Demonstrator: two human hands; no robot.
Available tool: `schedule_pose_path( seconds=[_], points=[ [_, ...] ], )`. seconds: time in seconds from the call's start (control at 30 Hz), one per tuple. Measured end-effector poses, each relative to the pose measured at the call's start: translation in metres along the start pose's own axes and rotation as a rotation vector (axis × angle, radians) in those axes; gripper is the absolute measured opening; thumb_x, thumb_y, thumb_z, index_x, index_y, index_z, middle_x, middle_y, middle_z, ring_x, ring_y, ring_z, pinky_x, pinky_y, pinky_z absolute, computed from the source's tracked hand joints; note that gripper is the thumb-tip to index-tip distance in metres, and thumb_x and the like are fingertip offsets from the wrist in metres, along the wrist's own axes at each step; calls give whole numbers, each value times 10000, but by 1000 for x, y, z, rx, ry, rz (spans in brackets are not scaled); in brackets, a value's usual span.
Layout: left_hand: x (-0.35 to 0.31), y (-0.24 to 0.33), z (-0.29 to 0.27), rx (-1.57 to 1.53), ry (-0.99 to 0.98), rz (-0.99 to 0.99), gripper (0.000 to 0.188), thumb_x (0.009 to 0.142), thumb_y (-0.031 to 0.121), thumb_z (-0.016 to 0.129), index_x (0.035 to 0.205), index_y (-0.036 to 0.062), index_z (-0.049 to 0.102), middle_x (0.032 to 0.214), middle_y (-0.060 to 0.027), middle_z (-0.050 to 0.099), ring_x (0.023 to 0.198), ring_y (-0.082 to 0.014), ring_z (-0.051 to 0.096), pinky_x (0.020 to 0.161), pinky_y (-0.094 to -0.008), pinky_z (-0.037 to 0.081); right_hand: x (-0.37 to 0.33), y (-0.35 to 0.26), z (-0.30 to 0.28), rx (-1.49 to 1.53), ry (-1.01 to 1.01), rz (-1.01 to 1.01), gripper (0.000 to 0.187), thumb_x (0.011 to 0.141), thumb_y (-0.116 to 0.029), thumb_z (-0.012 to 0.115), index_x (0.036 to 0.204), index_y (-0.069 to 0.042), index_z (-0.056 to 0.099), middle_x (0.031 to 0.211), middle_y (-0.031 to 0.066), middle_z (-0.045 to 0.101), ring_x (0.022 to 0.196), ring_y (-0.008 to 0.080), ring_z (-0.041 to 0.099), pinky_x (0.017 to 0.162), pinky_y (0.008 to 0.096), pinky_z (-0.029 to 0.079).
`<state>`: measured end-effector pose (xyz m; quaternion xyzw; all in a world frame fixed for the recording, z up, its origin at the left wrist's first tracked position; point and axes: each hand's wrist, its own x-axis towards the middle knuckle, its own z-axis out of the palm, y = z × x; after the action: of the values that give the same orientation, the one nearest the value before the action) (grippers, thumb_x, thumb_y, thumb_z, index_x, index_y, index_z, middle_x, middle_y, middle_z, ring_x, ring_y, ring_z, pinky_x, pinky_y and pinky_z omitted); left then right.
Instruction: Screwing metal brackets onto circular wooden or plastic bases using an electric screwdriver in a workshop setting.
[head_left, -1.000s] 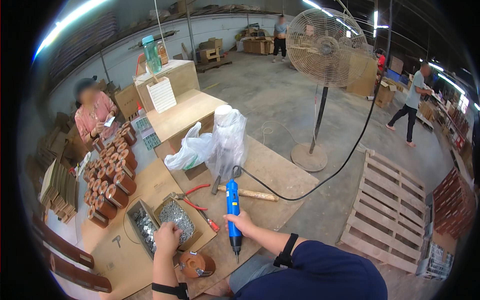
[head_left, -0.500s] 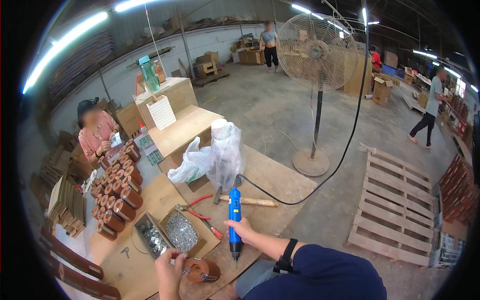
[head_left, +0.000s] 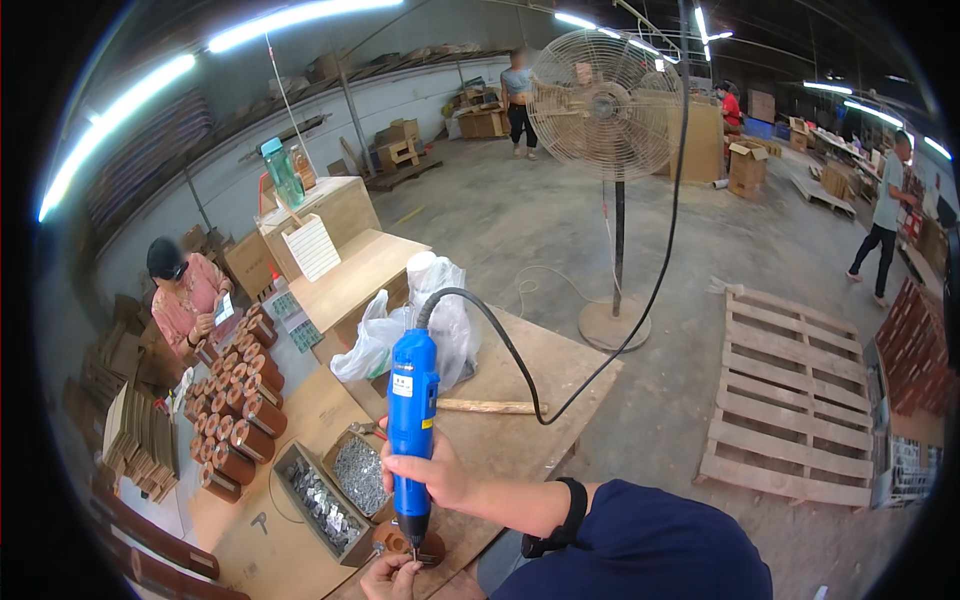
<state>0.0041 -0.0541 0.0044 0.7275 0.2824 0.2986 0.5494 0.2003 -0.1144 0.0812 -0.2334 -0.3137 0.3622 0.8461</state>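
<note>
My right hand [head_left: 432, 470] is wrapped around a blue electric screwdriver [head_left: 412, 385], held upright with its black nose down. The bit points at the side of a round brown wooden piece [head_left: 432, 550] near the table's front edge. Next to the bit, my left hand [head_left: 390, 578] has its thumb and fingers pinched together; what they hold is too small to make out. A cable runs from the screwdriver's top. Just left of the wooden piece are a box of flat metal pieces [head_left: 355, 553] and a carton of small screws [head_left: 358, 466].
Many brown cylinders [head_left: 233, 462] stand at the left, before a co-worker in pink [head_left: 185, 300]. Plastic bags [head_left: 365, 345] and a wooden handle [head_left: 490, 407] lie beyond the screwdriver. A tall fan [head_left: 605, 105], a pallet [head_left: 790, 400] and a walking person [head_left: 885, 220] are farther off.
My right hand has brought the screwdriver left, its bit now at the wooden piece. My left hand has moved right and down to meet the bit. The view has shifted slightly.
</note>
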Motion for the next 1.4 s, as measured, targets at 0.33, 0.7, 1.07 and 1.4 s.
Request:
schedule_pose_path(
  seconds=[0.33, 0.7, 1.07, 1.4],
  points=[
    [-14, 12, 5, -70, 2, -76, 99, 739, -36, 606, 836, -23, 619, 763, -63, 614, 669, -107, 562, 629, -220, 460, -17, -3, 5, -9, -28, -45, 473, 744, -55, 583, 1144, -34, 330, 810, 80, 517, 675, 172, 564, 611, 307, 475],
    [-20, 16, 7, -114, -62, -66, 94, 777, -4, 554, 846, -31, 612, 726, -66, 615, 638, -109, 552, 604, -225, 445, -20, -1, 7, 7, -72, -37, 510, 750, -56, 580, 1183, -21, 312, 822, 80, 517, 680, 164, 565, 612, 306, 481],
    [-34, 12, 6, -186, -41, -139, 56, 736, 10, 584, 742, -44, 597, 695, -70, 616, 616, -113, 560, 584, -236, 452, -23, 4, 21, -34, -201, 28, 528, 731, -19, 557, 1192, -45, 300, 772, 95, 525, 677, 173, 566, 622, 318, 477],
    [-15, 12, -2, 88, 109, 130, 111, 703, 36, 628, 806, -3, 644, 917, -108, 632, 860, -230, 568, 798, -315, 425, -5, 15, 37, -210, -219, -66, 515, 736, -31, 532, 1188, -4, 286, 769, 110, 526, 640, 184, 555, 609, 328, 483]
  ],
)
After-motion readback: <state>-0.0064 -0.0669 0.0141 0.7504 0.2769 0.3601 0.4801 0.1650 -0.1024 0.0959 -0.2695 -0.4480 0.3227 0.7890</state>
